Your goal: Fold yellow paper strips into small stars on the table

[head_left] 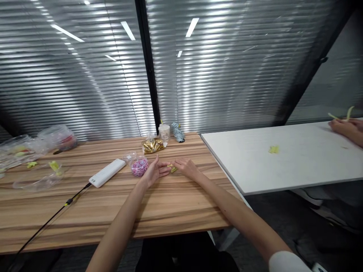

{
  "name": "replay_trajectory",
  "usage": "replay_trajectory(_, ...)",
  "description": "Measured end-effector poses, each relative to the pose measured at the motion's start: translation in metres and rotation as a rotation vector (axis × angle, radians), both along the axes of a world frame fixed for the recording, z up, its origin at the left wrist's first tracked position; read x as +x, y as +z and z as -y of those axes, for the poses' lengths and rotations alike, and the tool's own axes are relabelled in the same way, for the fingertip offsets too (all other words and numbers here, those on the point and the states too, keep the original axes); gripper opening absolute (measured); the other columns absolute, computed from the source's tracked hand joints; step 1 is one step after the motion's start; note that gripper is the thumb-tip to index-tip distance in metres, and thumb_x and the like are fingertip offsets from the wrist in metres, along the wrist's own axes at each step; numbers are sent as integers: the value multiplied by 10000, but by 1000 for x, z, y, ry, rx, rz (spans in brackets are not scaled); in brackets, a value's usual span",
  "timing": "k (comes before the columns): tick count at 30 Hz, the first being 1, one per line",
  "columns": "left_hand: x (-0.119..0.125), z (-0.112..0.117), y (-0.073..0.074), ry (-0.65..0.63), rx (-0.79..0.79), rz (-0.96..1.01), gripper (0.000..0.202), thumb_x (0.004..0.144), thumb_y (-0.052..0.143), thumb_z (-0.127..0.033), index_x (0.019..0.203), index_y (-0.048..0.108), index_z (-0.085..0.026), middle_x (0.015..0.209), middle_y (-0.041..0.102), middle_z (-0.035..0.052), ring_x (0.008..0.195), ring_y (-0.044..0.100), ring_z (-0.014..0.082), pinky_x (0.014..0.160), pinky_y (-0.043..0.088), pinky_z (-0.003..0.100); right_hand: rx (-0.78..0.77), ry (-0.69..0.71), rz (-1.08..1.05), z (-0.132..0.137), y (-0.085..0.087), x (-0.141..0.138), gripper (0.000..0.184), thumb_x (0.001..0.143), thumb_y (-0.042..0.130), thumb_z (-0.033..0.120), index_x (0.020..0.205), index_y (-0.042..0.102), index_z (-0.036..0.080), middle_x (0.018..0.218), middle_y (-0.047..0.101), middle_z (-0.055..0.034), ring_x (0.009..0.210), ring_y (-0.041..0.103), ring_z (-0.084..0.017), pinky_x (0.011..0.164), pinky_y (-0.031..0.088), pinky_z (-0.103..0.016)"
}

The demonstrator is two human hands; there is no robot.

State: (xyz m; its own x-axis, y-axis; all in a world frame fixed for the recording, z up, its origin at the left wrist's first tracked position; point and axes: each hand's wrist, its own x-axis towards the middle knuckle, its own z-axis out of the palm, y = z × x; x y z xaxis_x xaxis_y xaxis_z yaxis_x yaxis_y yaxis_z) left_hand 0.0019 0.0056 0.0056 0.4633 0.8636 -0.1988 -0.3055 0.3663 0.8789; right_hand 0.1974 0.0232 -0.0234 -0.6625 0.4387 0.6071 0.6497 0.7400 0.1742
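Above the wooden table, my left hand reaches in with its fingers stretched out and the thumb held apart. Its fingertips meet a small yellow strip-like piece, too small to make out in detail. My right hand has its fingers closed on that same piece from the other side, partly covering it. Just left of my left hand is a round clear tub full of small pink and purple bits. Its clear lid lies behind it.
A white power bank with a black cable lies left. Behind my hands stand a gold packet, a paper cup and a grey-blue wrapper. Plastic containers crowd the far left. On the white table, another person's hands hold yellow strips.
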Motion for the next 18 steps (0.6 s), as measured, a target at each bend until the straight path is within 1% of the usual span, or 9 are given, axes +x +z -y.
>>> replay_trajectory(3, 6, 2, -1, 70, 129, -89, 476, 751, 473, -552, 821, 662, -120, 897, 667, 106, 951, 574, 232, 909, 367, 348, -64, -31, -75, 0, -3, -3, 92, 853, 489, 190, 875, 576, 174, 764, 621, -25, 697, 541, -123, 596, 331, -215)
replay_trajectory(6, 13, 4, 0, 109, 218, -114, 449, 734, 515, -528, 778, 675, -111, 865, 672, 113, 923, 579, 233, 877, 393, 354, -91, -66, -131, 1, -3, -4, 93, 853, 488, 208, 854, 578, 187, 747, 624, -9, 669, 540, -116, 577, 311, -212)
replay_trajectory(8, 16, 4, 0, 117, 263, -120, 446, 718, 537, -528, 744, 679, -106, 865, 671, 122, 921, 579, 240, 859, 407, 361, -92, -82, -141, 2, -2, -5, 113, 857, 473, 203, 840, 584, 189, 742, 626, -8, 665, 540, -117, 575, 306, -214)
replay_trajectory(11, 17, 3, -3, 136, 331, -183, 436, 696, 559, -530, 715, 683, -112, 870, 670, 125, 939, 572, 245, 850, 416, 361, -107, -83, -123, 3, 0, -5, 126, 849, 469, 182, 829, 593, 187, 744, 631, -14, 677, 546, -123, 580, 305, -214)
replay_trajectory(15, 16, 3, -6, 154, 409, -268, 354, 676, 608, -475, 742, 690, -136, 973, 652, 109, 1008, 539, 240, 863, 418, 340, -152, -118, -131, 4, 0, -6, 144, 849, 455, 169, 836, 598, 186, 764, 643, -22, 698, 559, -127, 591, 316, -208)
replay_trajectory(18, 16, 3, -6, 140, 410, -239, 315, 679, 627, -422, 794, 691, -136, 1039, 629, 112, 1034, 528, 241, 888, 410, 347, -192, -160, -185, 4, -1, -7, 171, 861, 433, 174, 865, 603, 191, 804, 655, -28, 725, 575, -129, 605, 331, -201)
